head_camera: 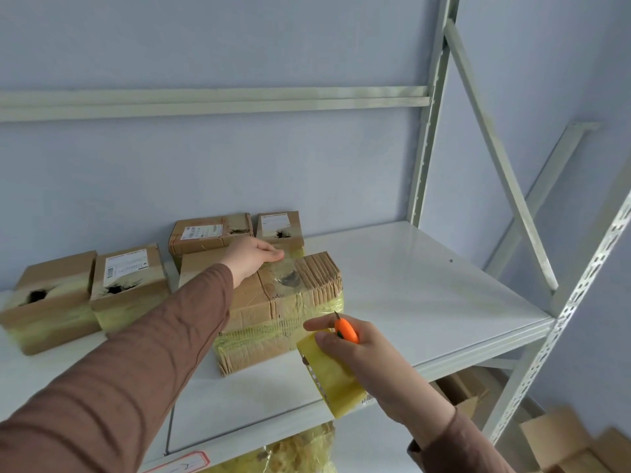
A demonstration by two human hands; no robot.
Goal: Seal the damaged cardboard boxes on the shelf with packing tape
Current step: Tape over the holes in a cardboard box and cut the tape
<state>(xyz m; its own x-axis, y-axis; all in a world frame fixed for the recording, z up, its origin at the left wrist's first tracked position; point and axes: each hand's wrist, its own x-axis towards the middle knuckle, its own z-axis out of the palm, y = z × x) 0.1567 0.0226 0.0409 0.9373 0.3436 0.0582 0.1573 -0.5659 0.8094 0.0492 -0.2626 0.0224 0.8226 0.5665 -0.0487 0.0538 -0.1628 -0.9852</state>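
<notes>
Boxes, five, sit on the white shelf (pixel 409 268); the nearest box (pixel 273 302) lies under the left hand (pixel 252 257), fingers flat on top. Right hand (pixel 355 349) grips one tape roll (pixel 331 377) and one orange cutter (pixel 346 331). Pale blue wall behind.

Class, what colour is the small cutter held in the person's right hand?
Orange; the cutter shows best in the head view.

head view, close, looking down onto shelf (pixel 426 268)
</notes>
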